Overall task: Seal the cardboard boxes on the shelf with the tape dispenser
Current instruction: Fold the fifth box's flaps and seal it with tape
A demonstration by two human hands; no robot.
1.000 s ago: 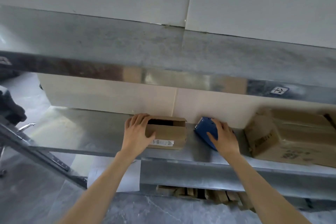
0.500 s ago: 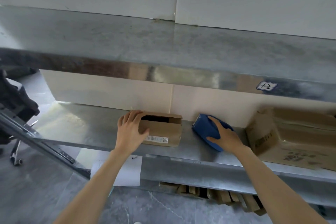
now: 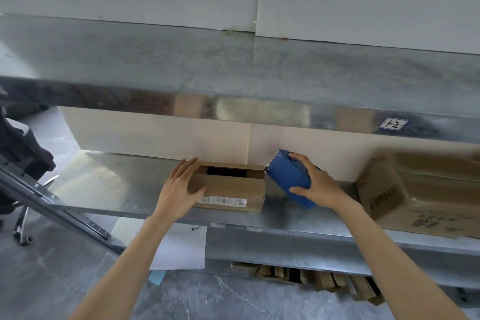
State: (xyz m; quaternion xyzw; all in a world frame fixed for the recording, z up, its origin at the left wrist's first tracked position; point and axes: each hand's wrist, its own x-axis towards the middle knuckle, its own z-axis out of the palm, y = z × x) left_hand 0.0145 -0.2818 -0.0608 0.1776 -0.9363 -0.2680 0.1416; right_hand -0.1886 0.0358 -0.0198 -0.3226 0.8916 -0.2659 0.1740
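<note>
Field notes, near to far.

- Bottom of frame: grey floor, a white sheet hanging below the shelf lip, and flattened cardboard stacked under it at lower centre.
- Lower shelf, bare metal, at mid-frame.
- Left grip: spread, fingers laid fairly straight over the left end of the small box, thumb on its front face. I read this as bracing it, not lifting it.
- Small box: centre of frame, on the lower shelf near its front edge. There is a white label on the front and a dark gap along the top where the flaps do not meet.
- Right grip: wrapped round the blue tape dispenser, fingers over the top, thumb underneath.
- Tape dispenser: tilted, its upper end just beside the box's top right corner. I cannot tell whether its low end touches the shelf.
- Large box: right of frame, blurred.
- Behind: pale wall, then the upper shelf with a small tag.

Handling, my judgement:
- The box looks light and its thin flaps soft (likely to slide on bare metal).
- Hold it down at the end, and push the flaps flat before taping.
- The dispenser looks rigid. Take it by the body, clear of the cutting edge.
</note>
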